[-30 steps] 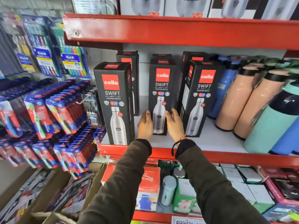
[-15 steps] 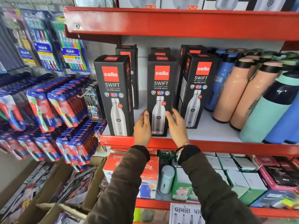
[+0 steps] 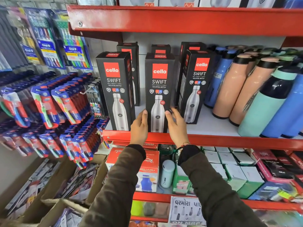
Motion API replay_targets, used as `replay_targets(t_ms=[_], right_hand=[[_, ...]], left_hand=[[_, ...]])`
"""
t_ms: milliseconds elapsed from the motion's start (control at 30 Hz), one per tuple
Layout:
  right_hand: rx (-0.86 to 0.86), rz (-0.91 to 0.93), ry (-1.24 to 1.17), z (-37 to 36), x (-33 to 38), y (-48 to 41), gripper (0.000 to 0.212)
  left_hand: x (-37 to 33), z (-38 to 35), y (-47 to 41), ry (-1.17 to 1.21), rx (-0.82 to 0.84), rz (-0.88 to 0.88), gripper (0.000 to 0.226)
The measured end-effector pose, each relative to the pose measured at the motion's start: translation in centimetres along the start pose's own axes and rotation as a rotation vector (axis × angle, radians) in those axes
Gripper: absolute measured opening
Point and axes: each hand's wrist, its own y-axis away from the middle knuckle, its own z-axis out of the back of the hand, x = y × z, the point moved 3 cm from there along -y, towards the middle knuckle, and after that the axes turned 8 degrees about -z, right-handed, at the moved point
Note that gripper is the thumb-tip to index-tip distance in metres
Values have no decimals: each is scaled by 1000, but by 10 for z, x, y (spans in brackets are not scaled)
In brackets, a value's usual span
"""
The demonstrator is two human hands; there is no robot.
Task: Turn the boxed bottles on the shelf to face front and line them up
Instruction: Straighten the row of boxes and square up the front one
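Three black "cello SWIFT" bottle boxes stand face-front along the front of the red-edged shelf (image 3: 229, 142): a left box (image 3: 114, 89), a middle box (image 3: 158, 86) and a right box (image 3: 196, 86). The right box stands a little further back and is turned slightly. More black boxes (image 3: 131, 53) stand behind them, partly hidden. My left hand (image 3: 139, 126) grips the middle box's lower left side. My right hand (image 3: 176, 126), slightly blurred, holds its lower right side with the thumb on the front face. The middle box's base sits at the shelf's front lip.
Loose peach bottles (image 3: 229, 89), blue ones and a mint one (image 3: 262, 108) crowd the shelf's right half. Hanging toothbrush packs (image 3: 49, 102) fill the left. A red upper shelf (image 3: 180, 20) hangs overhead. Small boxes (image 3: 229, 167) fill the lower shelf.
Both hands have drawn the middle box forward to the shelf's front lip, roughly level with the left box. The camera has come closer.
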Motion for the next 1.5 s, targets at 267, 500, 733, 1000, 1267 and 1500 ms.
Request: replay_targets(t_ms=[267,500,733,1000,1267,1500], right_hand=[[-3,7,-11,5,-3,5,35],[-223,-11,-63,123,-25,-32,27],[-174,-35,-49,120,-32,-51,47],[-50,-42,15,130,-27,-102,52],[-29,-10,9,134,-30,-107,46],[-35,30,-38,140,-33,-82,42]], left_hand=[[0,3,24,70,-326,-33,30],[-30,-116,63,50,-299,-323,10],[-45,-147,47,77,-7,-367,42],[-39,-178,-32,106,-1,-3,53],[-30,-180,-33,142,9,51,53],[-34,-167,-9,118,4,-3,49]])
